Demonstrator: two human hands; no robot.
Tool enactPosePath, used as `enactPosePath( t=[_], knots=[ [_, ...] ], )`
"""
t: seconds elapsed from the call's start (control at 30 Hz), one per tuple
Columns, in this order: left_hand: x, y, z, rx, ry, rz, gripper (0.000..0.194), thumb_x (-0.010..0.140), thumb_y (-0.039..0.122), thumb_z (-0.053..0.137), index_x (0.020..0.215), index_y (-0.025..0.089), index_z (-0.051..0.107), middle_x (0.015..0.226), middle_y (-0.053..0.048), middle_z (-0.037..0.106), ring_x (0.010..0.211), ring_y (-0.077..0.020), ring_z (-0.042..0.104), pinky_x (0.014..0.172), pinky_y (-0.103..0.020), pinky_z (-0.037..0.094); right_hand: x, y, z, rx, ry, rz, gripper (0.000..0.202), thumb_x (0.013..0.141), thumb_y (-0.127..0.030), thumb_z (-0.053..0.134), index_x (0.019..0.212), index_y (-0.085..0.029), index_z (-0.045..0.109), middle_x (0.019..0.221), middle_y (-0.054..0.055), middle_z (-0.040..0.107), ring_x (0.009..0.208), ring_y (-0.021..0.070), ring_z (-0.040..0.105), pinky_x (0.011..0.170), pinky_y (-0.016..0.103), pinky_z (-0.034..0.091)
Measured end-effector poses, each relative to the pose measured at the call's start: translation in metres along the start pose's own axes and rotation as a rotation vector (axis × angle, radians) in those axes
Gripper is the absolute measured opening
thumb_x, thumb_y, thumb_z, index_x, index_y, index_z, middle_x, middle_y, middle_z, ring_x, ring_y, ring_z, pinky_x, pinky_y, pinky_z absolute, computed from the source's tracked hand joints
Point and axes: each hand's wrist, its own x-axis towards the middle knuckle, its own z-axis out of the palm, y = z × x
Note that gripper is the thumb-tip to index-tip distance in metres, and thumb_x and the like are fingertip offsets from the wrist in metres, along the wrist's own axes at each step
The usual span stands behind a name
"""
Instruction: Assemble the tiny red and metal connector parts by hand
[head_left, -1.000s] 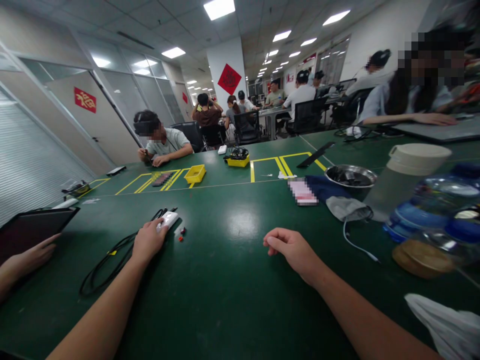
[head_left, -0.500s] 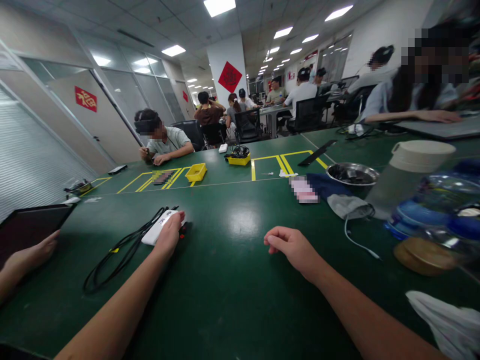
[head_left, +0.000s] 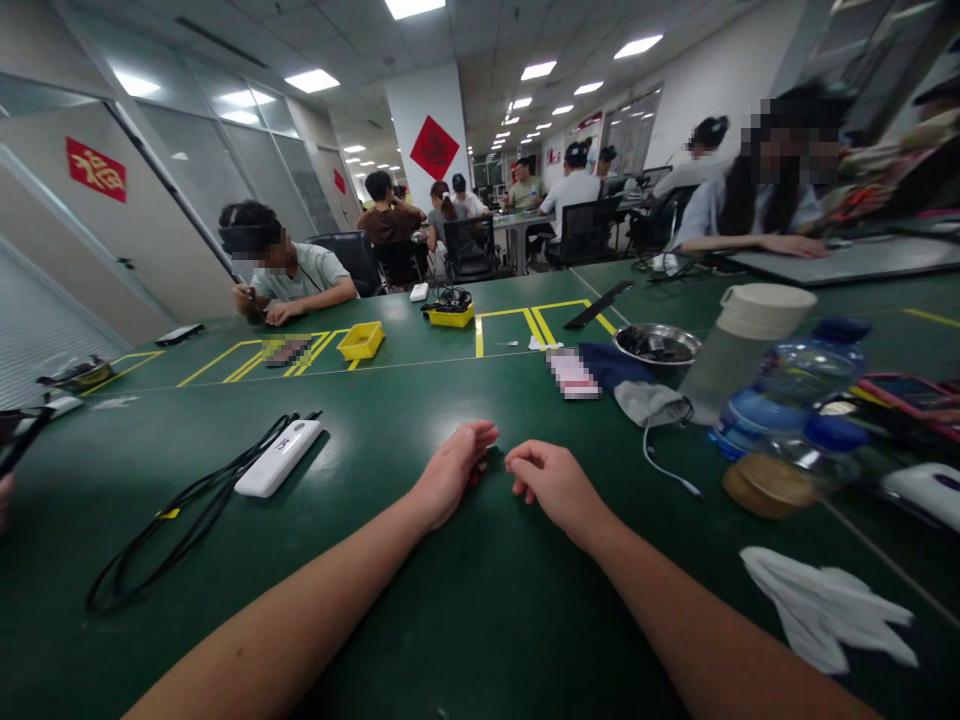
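My left hand (head_left: pixel 454 470) is just above the green table (head_left: pixel 390 640), left of centre. Its fingers are loosely stretched to the right, and its underside is in shadow. Opposite, across a small gap, is my right hand (head_left: pixel 555 485), with thumb and forefinger drawn together and the other fingers curled down. If anything small is between those fingers, it is hidden. Left of my hands, a white power bank (head_left: pixel 279 458) lies with a looped black cable (head_left: pixel 184 540) bearing a yellow tag. Neither hand touches it.
At right stand a lidded bottle (head_left: pixel 742 350), a blue-labelled water bottle (head_left: pixel 787 390) and a blue-capped bottle (head_left: pixel 780 480). A crumpled white tissue (head_left: pixel 825 610) lies nearer. Beyond are a metal bowl (head_left: pixel 652 362), a phone (head_left: pixel 574 374) and yellow trays (head_left: pixel 361 341). Several people sit around.
My left hand has left the power bank and moved right, close to my right hand. My view has turned to the right, and the neighbour's tablet has mostly left the left edge.
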Motion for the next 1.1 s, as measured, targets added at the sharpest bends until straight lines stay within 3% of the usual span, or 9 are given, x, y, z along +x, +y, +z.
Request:
enactPosePath(
  t=[0.07, 0.13, 0.2, 0.33, 0.47, 0.7, 0.83, 0.97, 1.1],
  knots=[
    [-0.003, 0.000, 0.009, 0.160, -0.035, 0.019, 0.034, 0.089, 0.024, 0.051, 0.121, 0.018, 0.059, 0.126, -0.013, 0.063, 0.121, -0.0234, 0.056, 0.106, -0.042, 0.039, 0.000, 0.000, -0.001, -0.183, 0.075, -0.055, 0.014, 0.080, -0.016, 0.051, 0.079, -0.019, 0.064, 0.063, 0.000, 0.063, 0.055, 0.0145, 0.057, 0.056, 0.026, 0.041],
    [-0.007, 0.001, 0.008, 0.393, -0.022, 0.078, 0.041, 0.079, 0.008, 0.050, 0.118, 0.019, 0.060, 0.118, -0.011, 0.065, 0.109, -0.0216, 0.060, 0.099, -0.040, 0.045, -0.002, -0.001, -0.002, -0.353, 0.108, -0.122, 0.017, 0.077, -0.010, 0.050, 0.076, -0.019, 0.064, 0.069, 0.002, 0.066, 0.063, 0.0157, 0.060, 0.061, 0.027, 0.041],
    [-0.011, 0.003, 0.000, 0.621, -0.044, 0.152, 0.050, 0.073, 0.001, 0.045, 0.116, 0.020, 0.060, 0.109, -0.008, 0.065, 0.098, -0.0203, 0.062, 0.092, -0.039, 0.048, -0.004, -0.001, -0.001, -0.449, 0.088, -0.149, 0.019, 0.077, -0.009, 0.050, 0.079, -0.020, 0.066, 0.075, 0.003, 0.069, 0.068, 0.0170, 0.062, 0.065, 0.027, 0.042],
    [-0.016, 0.011, -0.011, 0.886, -0.258, 0.268, 0.057, 0.071, -0.003, 0.045, 0.121, 0.022, 0.058, 0.109, -0.008, 0.065, 0.099, -0.0215, 0.060, 0.093, -0.039, 0.046, -0.006, 0.000, 0.003, -0.472, -0.009, -0.206, 0.026, 0.078, -0.007, 0.050, 0.091, -0.022, 0.068, 0.088, 0.004, 0.073, 0.081, 0.0189, 0.066, 0.075, 0.028, 0.045],
    [-0.015, 0.014, -0.011, 0.932, -0.351, 0.329, 0.052, 0.075, 0.001, 0.050, 0.122, 0.023, 0.057, 0.116, -0.008, 0.062, 0.108, -0.0230, 0.057, 0.097, -0.038, 0.045, -0.006, 0.002, 0.003, -0.462, -0.087, -0.284, 0.028, 0.080, -0.008, 0.051, 0.097, -0.022, 0.067, 0.096, 0.004, 0.071, 0.085, 0.0180, 0.065, 0.079, 0.029, 0.045],
    [-0.012, 0.009, -0.013, 1.062, -0.250, 0.316, 0.023, 0.083, 0.016, 0.057, 0.105, 0.021, 0.064, 0.104, -0.008, 0.059, 0.099, -0.0236, 0.058, 0.091, -0.039, 0.046, -0.011, 0.000, 0.008, -0.691, -0.105, -0.312, 0.014, 0.083, -0.024, 0.063, 0.097, -0.023, 0.066, 0.098, 0.004, 0.061, 0.086, 0.0185, 0.061, 0.073, 0.029, 0.041],
    [-0.011, 0.010, -0.014, 1.077, -0.232, 0.294, 0.007, 0.082, 0.019, 0.059, 0.088, 0.021, 0.063, 0.096, -0.006, 0.058, 0.093, -0.0227, 0.058, 0.084, -0.036, 0.047, -0.012, -0.001, 0.009, -0.742, -0.118, -0.298, 0.009, 0.084, -0.021, 0.063, 0.093, -0.023, 0.065, 0.096, 0.003, 0.059, 0.084, 0.0175, 0.060, 0.070, 0.028, 0.040],
    [-0.012, 0.010, -0.013, 1.058, -0.187, 0.306, 0.010, 0.081, 0.016, 0.058, 0.088, 0.022, 0.062, 0.091, -0.005, 0.061, 0.088, -0.0214, 0.059, 0.080, -0.035, 0.046, -0.012, -0.002, 0.007, -0.766, -0.084, -0.288, 0.003, 0.083, -0.019, 0.063, 0.084, -0.021, 0.062, 0.092, 0.003, 0.058, 0.078, 0.0163, 0.058, 0.066, 0.028, 0.038],
    [-0.013, 0.012, -0.014, 0.891, -0.125, 0.226, 0.013, 0.082, 0.018, 0.057, 0.092, 0.022, 0.063, 0.077, 0.000, 0.062, 0.069, -0.0167, 0.057, 0.068, -0.031, 0.044, -0.012, -0.001, 0.007, -0.786, -0.035, -0.268, 0.008, 0.082, -0.022, 0.066, 0.089, -0.022, 0.062, 0.094, 0.003, 0.059, 0.077, 0.0168, 0.058, 0.064, 0.028, 0.038]
  ],
)
